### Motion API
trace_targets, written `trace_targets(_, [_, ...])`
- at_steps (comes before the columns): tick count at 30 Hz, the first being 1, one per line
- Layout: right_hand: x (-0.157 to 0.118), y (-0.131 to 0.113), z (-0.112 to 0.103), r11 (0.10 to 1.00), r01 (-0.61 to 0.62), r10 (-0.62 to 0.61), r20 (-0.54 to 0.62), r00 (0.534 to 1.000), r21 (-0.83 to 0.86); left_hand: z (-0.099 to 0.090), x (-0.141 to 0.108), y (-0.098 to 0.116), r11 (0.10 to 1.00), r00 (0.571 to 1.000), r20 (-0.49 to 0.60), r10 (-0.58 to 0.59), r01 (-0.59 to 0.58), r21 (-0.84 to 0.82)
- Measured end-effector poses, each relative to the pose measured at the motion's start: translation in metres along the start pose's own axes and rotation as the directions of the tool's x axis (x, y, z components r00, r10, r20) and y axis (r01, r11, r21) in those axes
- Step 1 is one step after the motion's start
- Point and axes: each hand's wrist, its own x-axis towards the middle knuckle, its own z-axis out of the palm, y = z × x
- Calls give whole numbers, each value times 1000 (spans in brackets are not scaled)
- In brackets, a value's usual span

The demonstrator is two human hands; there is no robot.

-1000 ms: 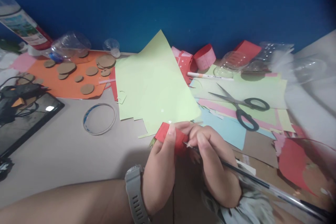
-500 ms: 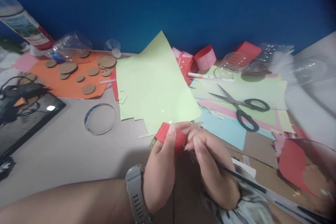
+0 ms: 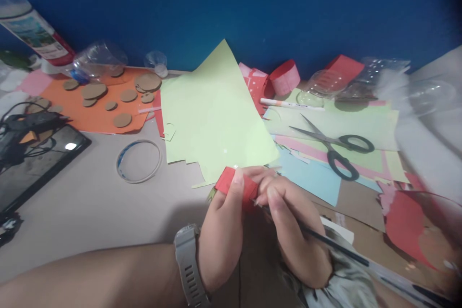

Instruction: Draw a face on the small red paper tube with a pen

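A small folded red paper piece (image 3: 225, 180) is pinched under the thumb of my left hand (image 3: 224, 226), which has a grey watch at its wrist. A bit of green shows at the paper's left edge. My right hand (image 3: 288, 221) is closed round a thin dark pen-like tool (image 3: 325, 239), its tip end touching or very near the red paper's right side. Just beyond both hands lies a large pale green sheet (image 3: 212, 120) with a stepped, cut lower edge.
Dark-handled scissors (image 3: 334, 143) lie open on coloured paper at the right. A tape roll (image 3: 139, 161) and a black tablet-like device (image 3: 46, 168) are at the left. Cardboard discs rest on an orange sheet (image 3: 94, 118). Clear plastic pieces and a bottle (image 3: 39, 33) stand along the back.
Both hands keep the same hold on the red paper and the tool. The whole view has shifted very slightly; nothing else has visibly moved.
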Motion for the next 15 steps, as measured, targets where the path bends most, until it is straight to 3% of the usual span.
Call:
trace_targets(5, [0,-1,0,998,26,-27,-6,1000,-54,3,0,4,1000,1000,-7,-30,30,-8])
trace_targets(15, [2,-6,-1,988,98,-96,22,995,-120,0,5,-3,999,999,45,28,-28,-16])
